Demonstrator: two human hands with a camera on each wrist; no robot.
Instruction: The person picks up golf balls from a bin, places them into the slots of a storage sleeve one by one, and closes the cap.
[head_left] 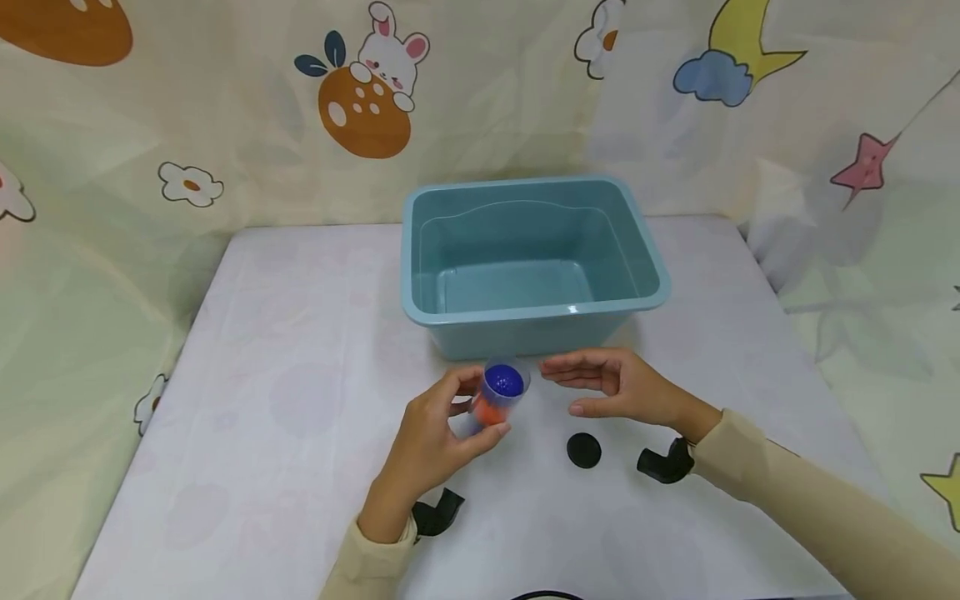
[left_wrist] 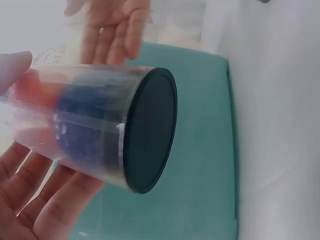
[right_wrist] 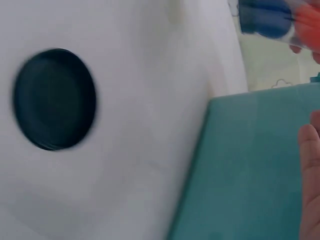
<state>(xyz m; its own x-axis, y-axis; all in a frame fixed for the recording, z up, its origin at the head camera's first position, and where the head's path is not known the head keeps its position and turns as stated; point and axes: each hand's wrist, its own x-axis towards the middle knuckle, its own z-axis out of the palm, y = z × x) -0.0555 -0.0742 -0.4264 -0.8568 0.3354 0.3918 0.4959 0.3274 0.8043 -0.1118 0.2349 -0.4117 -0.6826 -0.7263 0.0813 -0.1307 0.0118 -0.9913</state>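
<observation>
My left hand [head_left: 435, 429] holds a clear cylindrical container [head_left: 517, 393] between thumb and fingers, just in front of the basin. A blue ball [head_left: 504, 381] and something orange [head_left: 491, 411] show inside it. In the left wrist view, the container [left_wrist: 112, 80] has a dark round end [left_wrist: 151, 131] beside the blue ball. To its right, my right hand [head_left: 611, 383] hovers with straight fingers and holds nothing; its fingertips point at the container without touching it. On the table below the right hand lies a black round disc [head_left: 583, 450], also visible in the right wrist view.
A blue-green plastic basin [head_left: 525, 315] stands at the back middle of the white-covered table [head_left: 300, 400]. Behind and beside the table hangs a printed cloth [head_left: 495, 100]. Black straps [head_left: 666, 462] sit at both wrists. Part of a dark curved thing [head_left: 546, 594] shows at the front edge.
</observation>
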